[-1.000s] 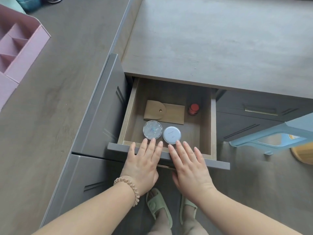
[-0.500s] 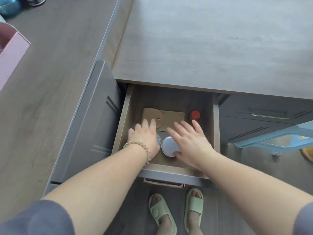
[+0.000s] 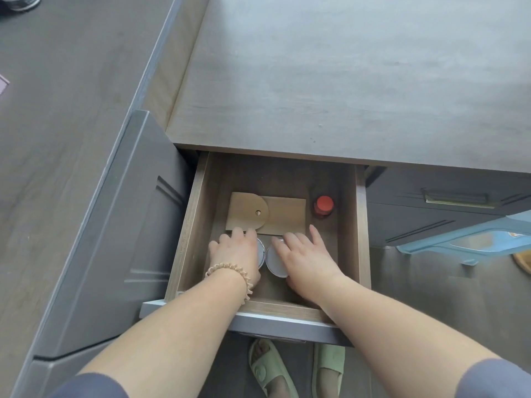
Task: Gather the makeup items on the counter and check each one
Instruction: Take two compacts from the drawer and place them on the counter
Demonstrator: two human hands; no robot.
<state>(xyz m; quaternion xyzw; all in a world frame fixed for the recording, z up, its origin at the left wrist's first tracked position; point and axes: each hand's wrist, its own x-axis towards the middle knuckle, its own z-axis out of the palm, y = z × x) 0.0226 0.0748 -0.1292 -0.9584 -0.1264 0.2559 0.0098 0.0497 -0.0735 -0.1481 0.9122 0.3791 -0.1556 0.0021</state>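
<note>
Inside the open wooden drawer [image 3: 186,239], my left hand [image 3: 237,254] covers a round clear-topped case [image 3: 261,252], its fingers curled over the far rim. Only a sliver of the case shows. Beside it, touching, lies a round white compact [image 3: 274,262]. My right hand [image 3: 304,259] is over its right half with fingers spread across the top; the thumb is hidden. Behind both lie a flat wooden case [image 3: 287,216] and a small red-capped bottle [image 3: 324,205] at the back right.
The grey counter top [image 3: 344,81] runs above the drawer, and a taller side surface [image 3: 57,139] stands at the left. A closed drawer with a metal handle [image 3: 457,198] is at the right, beside a light blue plastic object [image 3: 459,242]. My feet in green slippers [image 3: 270,369] are below.
Both hands went from the drawer's front edge into the drawer, then settled back onto the two round cases. The view shifted down and right.
</note>
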